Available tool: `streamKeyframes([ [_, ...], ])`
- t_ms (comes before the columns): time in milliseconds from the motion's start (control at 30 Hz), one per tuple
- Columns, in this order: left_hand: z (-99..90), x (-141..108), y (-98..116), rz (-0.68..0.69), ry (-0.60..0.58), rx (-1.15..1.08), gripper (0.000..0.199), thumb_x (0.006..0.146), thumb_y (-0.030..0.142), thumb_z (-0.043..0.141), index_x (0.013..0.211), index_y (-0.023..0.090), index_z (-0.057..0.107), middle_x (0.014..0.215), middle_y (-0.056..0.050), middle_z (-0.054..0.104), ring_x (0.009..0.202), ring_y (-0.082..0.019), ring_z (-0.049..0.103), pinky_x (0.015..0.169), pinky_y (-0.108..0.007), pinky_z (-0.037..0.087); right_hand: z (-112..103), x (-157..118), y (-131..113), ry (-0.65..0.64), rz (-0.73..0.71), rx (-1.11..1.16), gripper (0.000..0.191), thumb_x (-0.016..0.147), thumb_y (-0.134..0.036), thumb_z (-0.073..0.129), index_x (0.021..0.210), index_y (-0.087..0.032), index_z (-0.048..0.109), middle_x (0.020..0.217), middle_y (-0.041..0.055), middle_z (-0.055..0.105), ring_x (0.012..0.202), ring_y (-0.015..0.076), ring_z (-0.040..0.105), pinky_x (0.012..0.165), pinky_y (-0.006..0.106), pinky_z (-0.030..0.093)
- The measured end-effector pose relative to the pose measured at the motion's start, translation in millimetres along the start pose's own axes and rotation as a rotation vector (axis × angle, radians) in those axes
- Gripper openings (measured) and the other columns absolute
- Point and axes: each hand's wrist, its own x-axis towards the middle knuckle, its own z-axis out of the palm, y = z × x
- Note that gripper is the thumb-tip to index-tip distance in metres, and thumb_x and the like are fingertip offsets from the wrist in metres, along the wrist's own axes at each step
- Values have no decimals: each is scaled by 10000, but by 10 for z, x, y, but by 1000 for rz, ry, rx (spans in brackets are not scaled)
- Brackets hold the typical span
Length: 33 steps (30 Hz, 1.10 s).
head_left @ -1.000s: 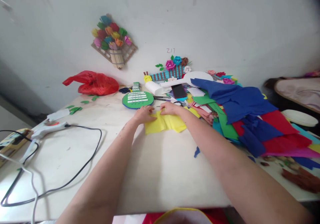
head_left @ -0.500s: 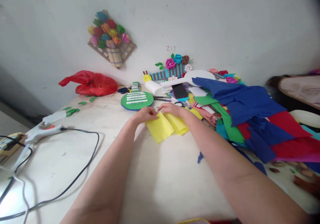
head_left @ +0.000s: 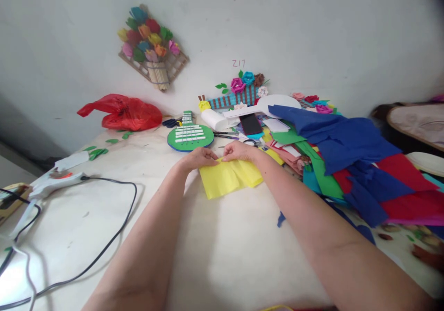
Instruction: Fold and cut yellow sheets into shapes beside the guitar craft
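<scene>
A yellow sheet (head_left: 222, 180), thin like paper or cloth, hangs in loose folds over the pale table. My left hand (head_left: 201, 158) pinches its top edge near the left part. Close beside it, my right hand (head_left: 240, 152) pinches the same edge further right, fingertips nearly meeting the left ones. Part of the sheet's right side is hidden behind my right hand and wrist. Just behind my hands lies a green guitar-shaped piece (head_left: 190, 137) with white strips across it.
Blue cloth (head_left: 343, 139), red and green pieces pile up on the right. A phone (head_left: 250, 124) and white roll (head_left: 214, 119) lie at the back. A red bag (head_left: 130, 112) sits back left. At left is a white glue gun (head_left: 60, 184) with a black cable (head_left: 133, 209).
The yellow sheet has spread from two separate-looking flaps into one wider piece. My hands still pinch its top edge. The view has shifted slightly.
</scene>
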Motion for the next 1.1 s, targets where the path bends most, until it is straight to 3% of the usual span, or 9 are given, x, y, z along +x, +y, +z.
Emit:
streamKeyframes([
  [300,-62,-12,-60,1,34,-42,301,535,378,719,674,135,608,601,-1,598,566,-120,536,519,-222,391,38,-1,-31,3,-12,-11,296,523,-341,679,702,-117,608,601,-25,549,572,87,454,551,220,342],
  [600,-72,-49,-43,-78,-21,-62,337,546,359,717,798,142,657,716,-37,657,655,-166,595,577,-254,437,104,33,-66,31,-119,-176,130,586,-236,603,640,-117,610,540,-39,507,522,73,420,500,197,313],
  [800,-85,-44,-57,-45,-8,-119,289,534,338,725,721,137,633,673,-28,643,619,-150,584,579,-253,444,91,29,-82,54,-75,-247,259,554,-288,673,752,-124,642,650,-12,586,599,102,490,545,204,352],
  [1100,-58,-57,-16,-61,-46,-213,309,541,298,700,799,157,605,680,-23,638,616,-162,595,584,-276,450,81,-33,-240,98,-88,-422,158,600,-195,599,735,-139,660,656,-7,614,600,107,497,534,200,331],
])
